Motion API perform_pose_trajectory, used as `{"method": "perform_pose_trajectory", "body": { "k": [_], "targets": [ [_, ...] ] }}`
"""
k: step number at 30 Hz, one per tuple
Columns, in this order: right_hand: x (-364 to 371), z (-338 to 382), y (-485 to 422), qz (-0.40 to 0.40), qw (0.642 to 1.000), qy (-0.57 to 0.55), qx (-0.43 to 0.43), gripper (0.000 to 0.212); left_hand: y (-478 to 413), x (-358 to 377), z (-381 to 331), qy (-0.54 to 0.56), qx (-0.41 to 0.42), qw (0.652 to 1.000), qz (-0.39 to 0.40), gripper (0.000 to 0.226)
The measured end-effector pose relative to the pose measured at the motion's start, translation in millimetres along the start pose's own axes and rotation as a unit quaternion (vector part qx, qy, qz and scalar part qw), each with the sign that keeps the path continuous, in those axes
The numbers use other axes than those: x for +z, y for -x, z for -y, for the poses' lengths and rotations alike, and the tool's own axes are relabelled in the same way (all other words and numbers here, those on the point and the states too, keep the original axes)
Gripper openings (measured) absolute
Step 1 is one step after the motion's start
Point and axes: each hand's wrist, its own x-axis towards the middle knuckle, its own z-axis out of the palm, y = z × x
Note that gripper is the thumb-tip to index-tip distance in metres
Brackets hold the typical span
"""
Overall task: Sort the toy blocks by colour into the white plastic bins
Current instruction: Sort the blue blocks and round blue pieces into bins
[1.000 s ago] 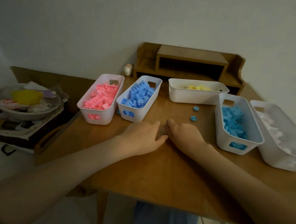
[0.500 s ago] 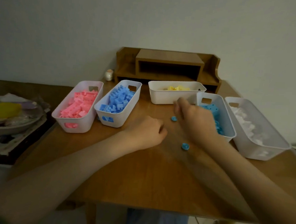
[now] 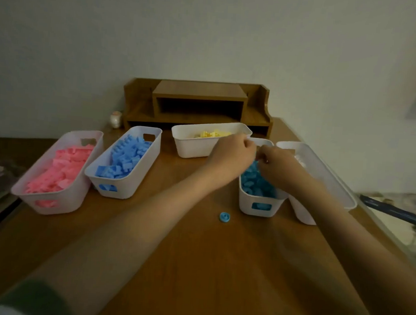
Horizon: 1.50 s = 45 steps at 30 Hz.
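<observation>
Looking down along my two bare forearms, I see a wooden tabletop point(image 3: 194, 267) with one round turquoise piece point(image 3: 225, 217) lying loose on it, just in front of the turquoise bin point(image 3: 247, 207). That bin holds turquoise blocks point(image 3: 254, 185). To its right, touching it, a bin of pale pieces point(image 3: 304, 213) is partly hidden by my right arm. On the left stand the pink bin point(image 3: 76, 197), heaped with pink blocks point(image 3: 61, 169), and beside it the blue bin point(image 3: 136, 182) of blue blocks point(image 3: 125, 159).

My right hand point(image 3: 279, 166) hovers over the turquoise bin and my left hand point(image 3: 234, 153) is beside it, fingertips nearly meeting. Both are curled, and I cannot tell whether either holds anything.

Behind them the yellow bin point(image 3: 193, 146) holds yellow blocks point(image 3: 213, 134). Farther back are a wooden shelf unit point(image 3: 198, 102) and a small pale figurine point(image 3: 116, 119).
</observation>
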Motion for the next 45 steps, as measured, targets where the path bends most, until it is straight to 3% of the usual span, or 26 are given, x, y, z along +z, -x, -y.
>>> {"method": "perform_pose_trajectory", "body": {
  "k": [4, 8, 11, 16, 21, 25, 28, 30, 32, 34, 39, 45],
  "targets": [
    [-9, -10, 6, -0.066, 0.996, -0.05, -0.045, 0.028, -17, 29, -22, -0.024, 0.011, 1.0, -0.009, 0.029],
    [-14, -15, 13, -0.016, 0.998, -0.042, -0.038, 0.049, -24, 44, -15, -0.04, 0.009, 0.997, 0.063, 0.025],
    [-10, -12, 17, 0.012, 0.998, -0.002, -0.063, 0.058, -21, 44, 0, -0.016, -0.013, 0.992, 0.124, 0.042],
    [-4, 4, 15, -0.015, 0.996, 0.021, -0.085, 0.062, -19, 38, 9, 0.064, -0.021, 0.995, 0.074, 0.035],
    [-3, 16, 28, -0.06, 0.993, -0.061, -0.08, 0.057, -20, 27, 27, 0.135, -0.006, 0.991, 0.01, 0.018],
    [-1, 37, 47, -0.078, 0.98, -0.067, -0.169, 0.039, -22, 14, 73, -0.027, 0.015, 0.999, 0.012, 0.014],
    [4, 51, 53, -0.015, 0.977, -0.008, -0.213, 0.033, -19, 12, 105, -0.17, -0.035, 0.979, 0.105, 0.045],
    [10, 56, 53, 0.039, 0.962, 0.119, -0.244, 0.033, -18, 14, 114, -0.232, -0.042, 0.959, 0.158, 0.065],
    [16, 56, 54, 0.089, 0.928, 0.235, -0.276, 0.035, -19, 19, 118, -0.254, -0.029, 0.948, 0.189, 0.067],
    [20, 56, 56, 0.137, 0.916, 0.273, -0.26, 0.04, -24, 22, 120, -0.26, -0.011, 0.942, 0.214, 0.063],
    [24, 56, 55, 0.155, 0.908, 0.292, -0.258, 0.039, -35, 23, 124, -0.276, 0.024, 0.931, 0.238, 0.053],
    [26, 53, 54, 0.137, 0.914, 0.267, -0.274, 0.032, -25, 26, 112, -0.279, 0.033, 0.941, 0.189, 0.035]
  ]
}}
